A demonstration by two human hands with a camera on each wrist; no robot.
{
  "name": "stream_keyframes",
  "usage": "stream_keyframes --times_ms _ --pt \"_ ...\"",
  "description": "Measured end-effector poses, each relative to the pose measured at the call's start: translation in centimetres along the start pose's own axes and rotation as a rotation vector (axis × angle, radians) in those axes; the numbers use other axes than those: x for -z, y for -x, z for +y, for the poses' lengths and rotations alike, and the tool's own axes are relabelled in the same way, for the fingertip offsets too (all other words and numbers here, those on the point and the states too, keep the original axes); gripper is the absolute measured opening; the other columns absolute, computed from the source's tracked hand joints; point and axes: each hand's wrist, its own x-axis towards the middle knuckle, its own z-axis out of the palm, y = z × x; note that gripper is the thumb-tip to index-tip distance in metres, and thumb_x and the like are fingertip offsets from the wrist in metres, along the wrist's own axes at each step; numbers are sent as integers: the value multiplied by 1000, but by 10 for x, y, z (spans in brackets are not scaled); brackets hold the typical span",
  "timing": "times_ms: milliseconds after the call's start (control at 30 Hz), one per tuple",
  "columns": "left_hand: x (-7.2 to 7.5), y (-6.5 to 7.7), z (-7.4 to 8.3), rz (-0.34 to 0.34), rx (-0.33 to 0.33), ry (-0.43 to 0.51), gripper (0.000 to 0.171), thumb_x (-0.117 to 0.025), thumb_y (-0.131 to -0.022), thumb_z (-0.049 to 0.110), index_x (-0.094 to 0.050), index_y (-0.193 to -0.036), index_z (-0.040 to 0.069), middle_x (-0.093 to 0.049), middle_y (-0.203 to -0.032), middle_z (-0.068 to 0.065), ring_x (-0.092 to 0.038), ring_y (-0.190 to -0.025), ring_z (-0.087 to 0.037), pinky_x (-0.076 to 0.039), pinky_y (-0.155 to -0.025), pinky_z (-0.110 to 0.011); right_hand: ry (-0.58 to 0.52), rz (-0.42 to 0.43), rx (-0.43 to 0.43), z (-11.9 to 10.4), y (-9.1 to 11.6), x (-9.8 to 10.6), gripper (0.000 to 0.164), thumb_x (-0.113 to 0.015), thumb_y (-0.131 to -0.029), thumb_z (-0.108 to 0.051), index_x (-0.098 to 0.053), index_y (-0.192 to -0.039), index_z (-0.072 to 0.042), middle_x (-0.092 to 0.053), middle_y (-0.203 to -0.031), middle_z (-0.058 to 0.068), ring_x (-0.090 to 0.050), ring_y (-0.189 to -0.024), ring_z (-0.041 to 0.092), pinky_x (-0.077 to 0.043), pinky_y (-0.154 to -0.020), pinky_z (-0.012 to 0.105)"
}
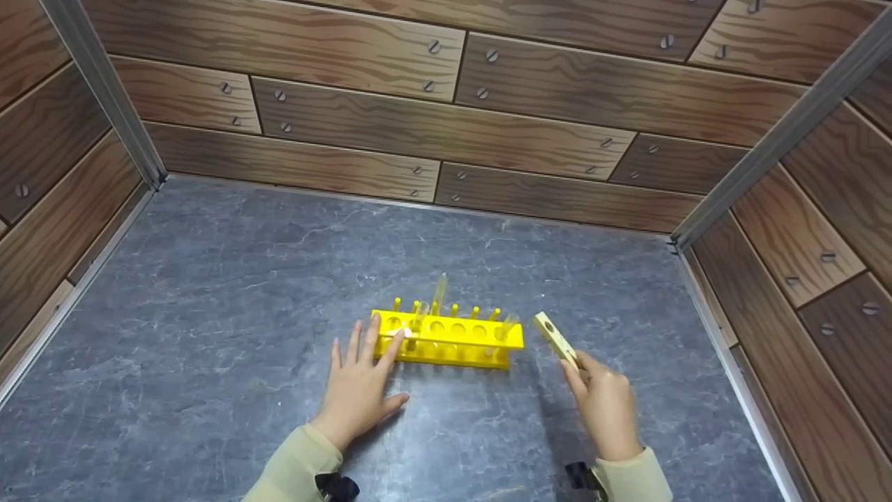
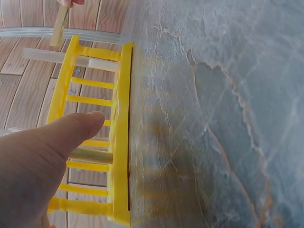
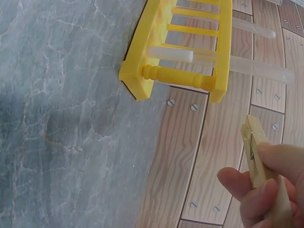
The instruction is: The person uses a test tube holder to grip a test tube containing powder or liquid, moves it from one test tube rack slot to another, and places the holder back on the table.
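Note:
A yellow test tube rack [image 1: 481,336] stands on the grey marbled surface. My left hand [image 1: 357,390] lies with straight, spread fingers over its left end, fingertips at the top plate and thumb held out in front. One clear test tube [image 1: 508,326] stands in the right end hole; white shows in its lower part in the right wrist view. Another tube [image 1: 421,315] is near my left fingers, and a third tube [image 1: 441,287] rises at the back row of pegs. To the right of the rack, my right hand [image 1: 605,401] pinches a wooden test tube clamp [image 1: 554,338], its head pointing toward the rack.
Wood-plank-patterned panels [image 1: 348,111] enclose the back and both sides, with metal strips along the corners. The marbled surface [image 1: 265,265] extends around the rack up to these walls. Dark wrist devices [image 1: 336,486] sit at both sleeve cuffs.

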Motion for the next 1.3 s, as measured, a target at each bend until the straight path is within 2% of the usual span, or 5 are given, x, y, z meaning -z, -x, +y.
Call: stream_keyframes --times_ms 133,367,633,1033,1300 --pt "0 0 0 -2 -2 4 96 -67 -73 61 -24 -149 22 -7 -154 -20 -14 -136 -46 -17 -103 -66 2 3 -8 -3 0 4 26 -68 -86 -14 -67 -103 5 -67 -76 17 -50 -44 10 -39 -36 23" --pt "1 -1 0 -16 3 0 96 -66 -74 61 -23 -149 22 -5 -154 -19 -12 -136 -45 -17 -103 -66 -13 70 49 -4 1 6 24 -70 -83 -11 -68 -101 5 -66 -77 15 -53 -47 12 -41 -38 24" --pt "-1 -1 0 4 -4 5 96 -68 -73 60 -24 -149 23 -7 -154 -19 -14 -136 -44 -21 -101 -67 -3 28 6 -7 0 8 27 -69 -84 -11 -67 -104 7 -67 -79 17 -52 -46 9 -40 -36 20" --pt "3 -4 1 17 -8 -1 93 -69 -74 57 -26 -149 22 -10 -153 -20 -16 -135 -45 -22 -100 -67 -7 0 -14 -12 -7 9 27 -68 -85 -12 -67 -105 6 -68 -82 18 -63 -57 18 -49 -43 26" --pt "0 -1 0 1 6 8 92 -70 -74 55 -26 -149 23 -9 -153 -20 -16 -136 -44 -21 -101 -67 18 26 46 -17 -12 8 25 -70 -83 -11 -68 -102 5 -68 -78 17 -56 -49 14 -45 -40 26"
